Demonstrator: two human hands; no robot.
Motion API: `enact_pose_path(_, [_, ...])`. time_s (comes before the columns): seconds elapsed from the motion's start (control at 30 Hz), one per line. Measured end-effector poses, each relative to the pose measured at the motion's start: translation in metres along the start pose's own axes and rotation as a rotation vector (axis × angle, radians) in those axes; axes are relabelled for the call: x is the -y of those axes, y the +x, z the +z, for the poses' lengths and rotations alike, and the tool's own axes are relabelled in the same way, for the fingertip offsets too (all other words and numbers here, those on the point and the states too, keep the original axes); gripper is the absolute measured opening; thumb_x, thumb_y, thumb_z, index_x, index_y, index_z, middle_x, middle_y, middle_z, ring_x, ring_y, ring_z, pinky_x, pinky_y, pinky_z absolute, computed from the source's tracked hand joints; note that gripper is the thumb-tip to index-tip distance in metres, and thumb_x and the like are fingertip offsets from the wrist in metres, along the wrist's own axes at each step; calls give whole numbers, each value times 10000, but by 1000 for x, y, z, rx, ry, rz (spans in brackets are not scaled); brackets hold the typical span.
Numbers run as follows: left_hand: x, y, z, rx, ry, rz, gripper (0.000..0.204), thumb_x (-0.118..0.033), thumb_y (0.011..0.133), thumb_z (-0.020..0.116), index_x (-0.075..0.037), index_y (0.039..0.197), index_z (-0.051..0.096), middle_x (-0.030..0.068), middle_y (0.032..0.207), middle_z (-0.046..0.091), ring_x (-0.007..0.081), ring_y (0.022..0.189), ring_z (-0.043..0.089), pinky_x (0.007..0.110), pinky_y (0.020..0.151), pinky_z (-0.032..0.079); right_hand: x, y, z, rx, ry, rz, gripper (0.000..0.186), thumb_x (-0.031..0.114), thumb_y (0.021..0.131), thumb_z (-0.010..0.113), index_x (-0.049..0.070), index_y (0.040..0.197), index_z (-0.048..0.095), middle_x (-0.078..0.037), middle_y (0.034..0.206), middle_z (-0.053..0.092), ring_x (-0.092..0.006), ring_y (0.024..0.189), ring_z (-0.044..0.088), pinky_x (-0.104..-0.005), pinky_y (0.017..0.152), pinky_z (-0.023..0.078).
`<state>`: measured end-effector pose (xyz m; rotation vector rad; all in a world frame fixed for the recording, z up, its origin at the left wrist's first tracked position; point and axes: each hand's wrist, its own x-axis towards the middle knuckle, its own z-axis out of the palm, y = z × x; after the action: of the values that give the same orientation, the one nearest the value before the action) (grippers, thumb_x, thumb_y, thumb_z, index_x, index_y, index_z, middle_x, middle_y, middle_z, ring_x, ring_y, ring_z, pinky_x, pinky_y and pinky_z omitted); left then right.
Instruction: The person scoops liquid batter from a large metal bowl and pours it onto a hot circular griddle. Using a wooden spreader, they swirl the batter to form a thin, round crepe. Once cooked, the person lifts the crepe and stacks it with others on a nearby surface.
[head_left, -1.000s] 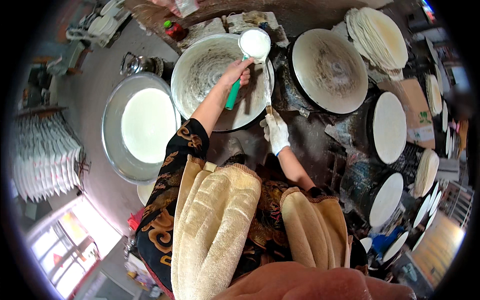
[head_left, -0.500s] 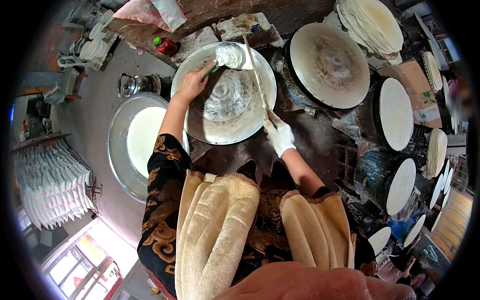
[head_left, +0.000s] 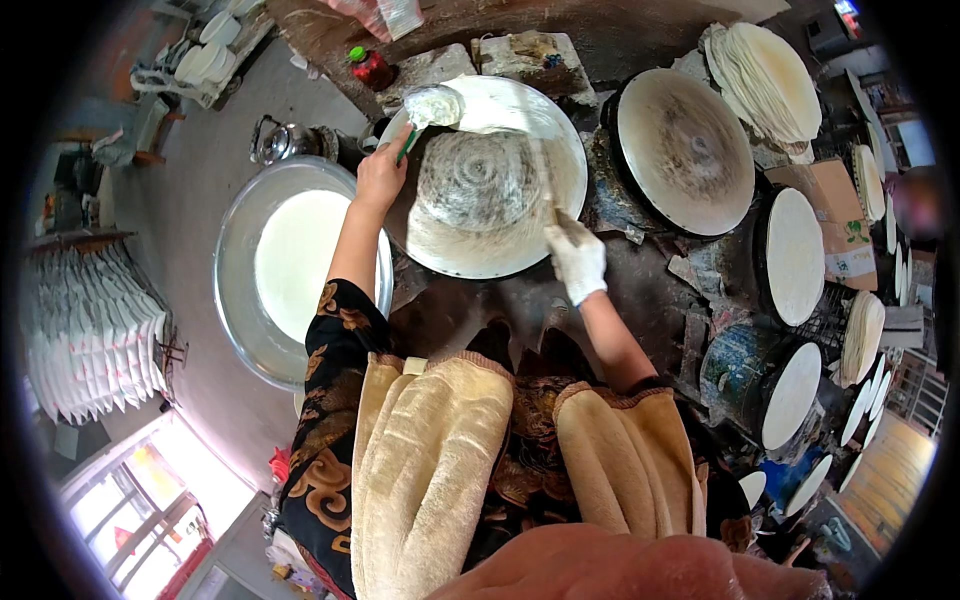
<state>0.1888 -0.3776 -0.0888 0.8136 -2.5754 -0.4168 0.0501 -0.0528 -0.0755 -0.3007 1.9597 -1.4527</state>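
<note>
My left hand [head_left: 380, 178] grips the green handle of a ladle [head_left: 434, 104], its white-coated bowl at the far left rim of a round griddle [head_left: 480, 258]. From the ladle a band of wet white batter [head_left: 510, 103] runs along the griddle's far side; the middle shows bare, swirled metal. My right hand [head_left: 578, 262], in a white glove, is closed on a thin stick [head_left: 545, 170], blurred by motion, reaching over the griddle's right part. Whether its far end touches the batter I cannot tell.
A large metal basin [head_left: 228, 270] of white batter stands left of the griddle, with a kettle [head_left: 284, 142] behind it. On the right are another griddle [head_left: 685, 150], a stack of thin flatbreads [head_left: 770, 80] and a cardboard box [head_left: 830, 195]. A red jar [head_left: 371, 70] stands behind.
The ladle has moved left across the griddle. Batter now spreads along the far side toward the right. The stick has swung rightward, and the view has shifted slightly.
</note>
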Motion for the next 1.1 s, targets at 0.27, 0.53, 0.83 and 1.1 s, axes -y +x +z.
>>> enact_pose_path(0.27, [-4, -24, -5, -30, -3, -74, 618, -62, 777, 623, -293, 1336, 497, 183, 909, 648, 385, 777, 625, 472, 673, 502, 34, -16, 69, 256, -44, 165, 458, 319, 890, 619, 77, 1276, 570, -55, 706, 639, -99, 489, 530, -263, 428, 444])
enact_pose_path(0.53, [0, -62, -17, -91, -10, -176, 610, -52, 765, 620, -249, 1330, 506, 160, 862, 634, 360, 749, 624, 454, 673, 506, 66, 47, -46, 174, -101, 103, 450, 286, 857, 645, 90, 1258, 588, 12, 641, 551, -57, 432, 427, -225, 364, 339])
enact_pose_path(0.83, [2, -63, -13, -82, 67, -200, 614, -72, 771, 622, -267, 1339, 491, 156, 869, 638, 359, 767, 630, 459, 682, 513, 156, 77, -78, 620, -597, 14, 455, 316, 863, 644, 94, 1257, 598, -6, 666, 569, -52, 461, 422, -218, 376, 334])
enact_pose_path(1.1, [-4, -74, -10, -89, 55, -214, 627, -58, 763, 628, -262, 1340, 494, 153, 869, 641, 355, 746, 630, 445, 662, 513, 45, 28, -12, 466, -238, 185, 451, 280, 882, 624, 99, 1291, 564, 12, 617, 538, -54, 425, 405, -221, 366, 321])
